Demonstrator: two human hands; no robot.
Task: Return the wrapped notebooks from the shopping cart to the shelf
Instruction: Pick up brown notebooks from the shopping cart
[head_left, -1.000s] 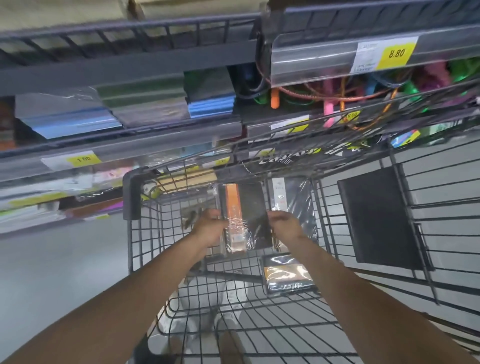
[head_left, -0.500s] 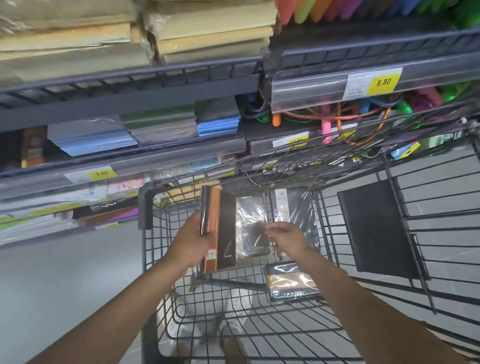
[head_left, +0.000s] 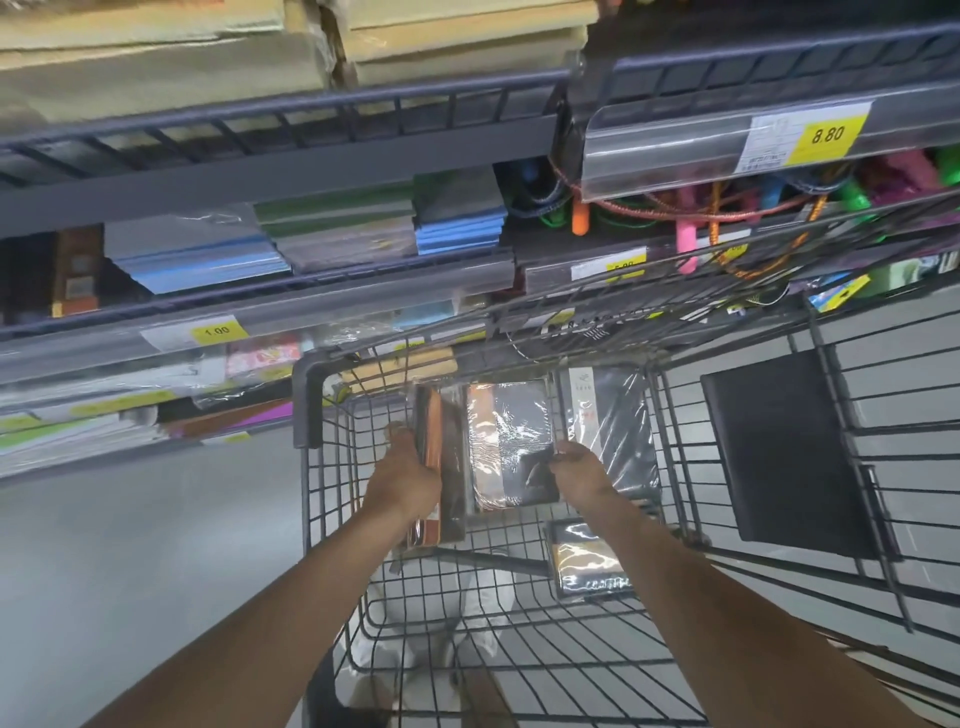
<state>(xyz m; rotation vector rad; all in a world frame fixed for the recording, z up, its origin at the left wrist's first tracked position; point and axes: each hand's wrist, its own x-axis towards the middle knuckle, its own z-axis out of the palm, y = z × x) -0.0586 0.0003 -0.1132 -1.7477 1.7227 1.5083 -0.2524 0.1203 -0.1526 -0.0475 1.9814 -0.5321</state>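
Both arms reach down into the wire shopping cart (head_left: 311, 405). The left hand (head_left: 405, 475) is closed around a wrapped notebook with an orange spine (head_left: 435, 467), holding it on edge so the spine faces up, just inside the cart's left wall. Immediately right of that hand, a second wrapped notebook (head_left: 511, 441) with an orange band and dark cover sits face-up, and the right hand (head_left: 582, 467) pinches its lower right corner with curled fingers. Beyond the right hand, a dark wrapped notebook (head_left: 618, 431) leans against the cart's far end. Below the right wrist, another wrapped notebook (head_left: 589, 558) lies flat on the cart floor. Above and ahead of both hands runs the shelf (head_left: 311, 306), stacked with blue and green notebooks (head_left: 332, 234), with a yellow price tag (head_left: 217, 331) on its rail.
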